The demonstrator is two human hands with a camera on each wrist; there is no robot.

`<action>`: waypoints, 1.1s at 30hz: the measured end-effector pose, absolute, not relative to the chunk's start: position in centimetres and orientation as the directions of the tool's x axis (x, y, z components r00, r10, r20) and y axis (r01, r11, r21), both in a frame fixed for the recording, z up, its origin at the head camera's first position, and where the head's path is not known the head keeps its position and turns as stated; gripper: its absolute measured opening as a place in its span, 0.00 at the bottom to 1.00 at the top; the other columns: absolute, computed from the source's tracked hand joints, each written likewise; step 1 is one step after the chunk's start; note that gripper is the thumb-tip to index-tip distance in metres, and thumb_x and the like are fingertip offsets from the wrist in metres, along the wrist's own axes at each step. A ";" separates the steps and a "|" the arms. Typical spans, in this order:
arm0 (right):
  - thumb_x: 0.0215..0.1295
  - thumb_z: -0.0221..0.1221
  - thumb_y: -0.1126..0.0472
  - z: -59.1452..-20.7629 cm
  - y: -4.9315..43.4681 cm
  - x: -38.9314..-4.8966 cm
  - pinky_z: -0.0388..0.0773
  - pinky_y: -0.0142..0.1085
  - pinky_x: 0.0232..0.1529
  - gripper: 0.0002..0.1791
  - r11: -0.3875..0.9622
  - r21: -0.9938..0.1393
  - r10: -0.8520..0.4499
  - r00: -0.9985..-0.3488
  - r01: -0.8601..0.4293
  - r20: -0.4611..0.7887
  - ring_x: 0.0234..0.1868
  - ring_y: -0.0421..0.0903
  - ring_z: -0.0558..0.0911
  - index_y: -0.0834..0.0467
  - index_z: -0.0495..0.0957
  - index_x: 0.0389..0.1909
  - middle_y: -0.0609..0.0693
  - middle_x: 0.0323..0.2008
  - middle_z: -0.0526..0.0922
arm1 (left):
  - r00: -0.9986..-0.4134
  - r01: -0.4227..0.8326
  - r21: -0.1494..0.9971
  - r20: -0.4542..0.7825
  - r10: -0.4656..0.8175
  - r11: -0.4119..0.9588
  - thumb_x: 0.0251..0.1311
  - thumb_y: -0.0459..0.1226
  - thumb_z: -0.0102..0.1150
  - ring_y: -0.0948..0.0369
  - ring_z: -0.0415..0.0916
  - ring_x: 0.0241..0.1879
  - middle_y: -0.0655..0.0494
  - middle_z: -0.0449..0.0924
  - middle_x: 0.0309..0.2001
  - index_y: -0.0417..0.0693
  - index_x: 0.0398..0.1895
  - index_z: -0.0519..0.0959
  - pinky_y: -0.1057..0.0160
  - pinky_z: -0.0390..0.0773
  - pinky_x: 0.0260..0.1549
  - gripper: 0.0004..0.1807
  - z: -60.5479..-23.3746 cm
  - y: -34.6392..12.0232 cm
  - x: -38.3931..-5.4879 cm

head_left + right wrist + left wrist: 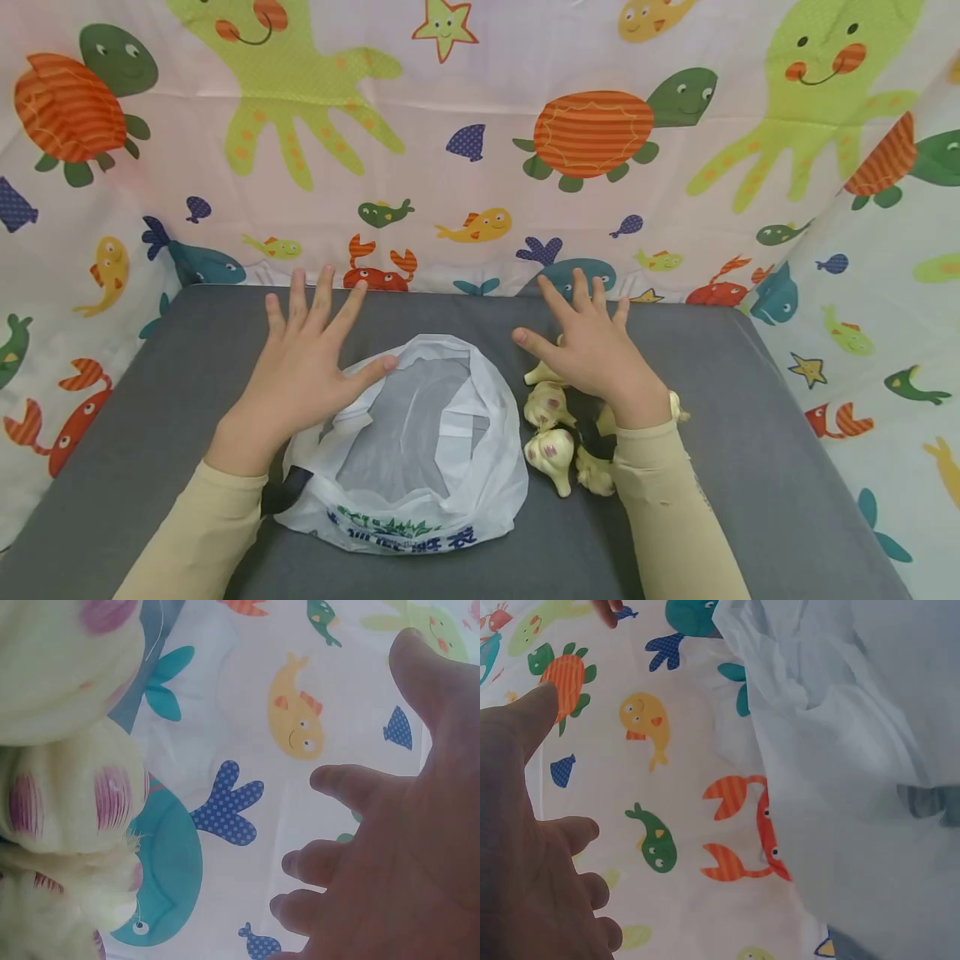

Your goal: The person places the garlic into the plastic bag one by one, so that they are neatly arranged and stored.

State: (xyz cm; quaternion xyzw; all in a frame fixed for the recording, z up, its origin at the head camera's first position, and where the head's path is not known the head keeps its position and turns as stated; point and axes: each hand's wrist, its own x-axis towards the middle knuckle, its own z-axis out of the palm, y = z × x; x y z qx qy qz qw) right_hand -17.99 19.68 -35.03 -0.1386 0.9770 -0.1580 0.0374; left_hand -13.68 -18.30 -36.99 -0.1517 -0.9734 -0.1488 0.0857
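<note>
A white plastic bag (487,492) with green and blue print stands on the grey surface, its wide mouth facing up. My left hand (303,375) is spread above the bag's left side, fingers straight, holding nothing; the left wrist view shows the bag (840,825) beside that hand (547,862). To the bag's right lie several garlic bulbs (550,452), pale with purple marks. Over them my right hand (592,346) is spread, fingers straight and holding nothing, and it hides part of the pile. Garlic bulbs (71,787) fill the left of the right wrist view, apart from the hand (405,847).
The grey table surface (750,500) extends around the bag and garlic. A white cloth (465,83) printed with sea animals hangs behind it and along both sides. A black strap (285,492) shows at my left wrist.
</note>
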 end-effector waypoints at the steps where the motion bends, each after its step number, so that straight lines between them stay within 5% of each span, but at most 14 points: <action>1: 0.73 0.42 0.16 -35.0 19.7 -18.0 0.22 0.79 0.71 0.56 0.912 -0.318 -0.285 -0.958 -0.261 -0.031 0.85 0.72 0.30 0.43 0.43 0.90 0.67 0.87 0.33 | -0.939 0.323 0.265 0.209 0.272 0.909 0.68 0.76 0.52 0.43 0.10 0.84 0.49 0.23 0.89 0.56 0.91 0.46 0.29 0.18 0.75 0.59 -36.9 -18.4 -13.7; 13: 0.72 0.47 0.17 -34.4 20.2 -17.6 0.42 0.74 0.78 0.57 0.907 -0.289 -0.327 -0.945 -0.305 -0.027 0.85 0.73 0.47 0.49 0.51 0.89 0.67 0.87 0.46 | -0.956 0.293 0.348 0.109 0.272 0.891 0.69 0.72 0.56 0.33 0.24 0.85 0.35 0.29 0.88 0.53 0.91 0.42 0.26 0.36 0.77 0.60 -37.0 -19.7 -13.1; 20: 0.67 0.47 0.13 -34.2 20.5 -16.7 0.64 0.76 0.68 0.60 0.914 -0.278 -0.336 -0.936 -0.297 -0.104 0.83 0.72 0.57 0.48 0.54 0.89 0.64 0.86 0.52 | -0.966 0.259 0.363 0.088 0.244 0.895 0.70 0.70 0.59 0.29 0.47 0.83 0.29 0.51 0.84 0.44 0.89 0.49 0.27 0.50 0.76 0.60 -37.1 -21.1 -12.5; 27: 0.70 0.54 0.19 -34.5 21.4 -16.0 0.66 0.72 0.71 0.56 0.902 -0.270 -0.377 -0.919 -0.336 -0.116 0.82 0.67 0.62 0.54 0.62 0.85 0.64 0.83 0.62 | -0.973 0.230 0.368 0.109 0.204 0.901 0.71 0.67 0.61 0.33 0.77 0.65 0.33 0.75 0.73 0.41 0.85 0.58 0.26 0.77 0.55 0.54 -37.3 -22.2 -11.8; 33: 0.72 0.54 0.20 -34.5 22.5 -15.3 0.67 0.69 0.72 0.54 0.887 -0.285 -0.409 -0.905 -0.364 -0.118 0.82 0.64 0.64 0.54 0.65 0.84 0.61 0.81 0.67 | -0.975 0.222 0.399 0.076 0.209 0.890 0.72 0.62 0.64 0.37 0.81 0.60 0.36 0.80 0.67 0.42 0.80 0.63 0.27 0.79 0.51 0.47 -37.5 -23.1 -10.8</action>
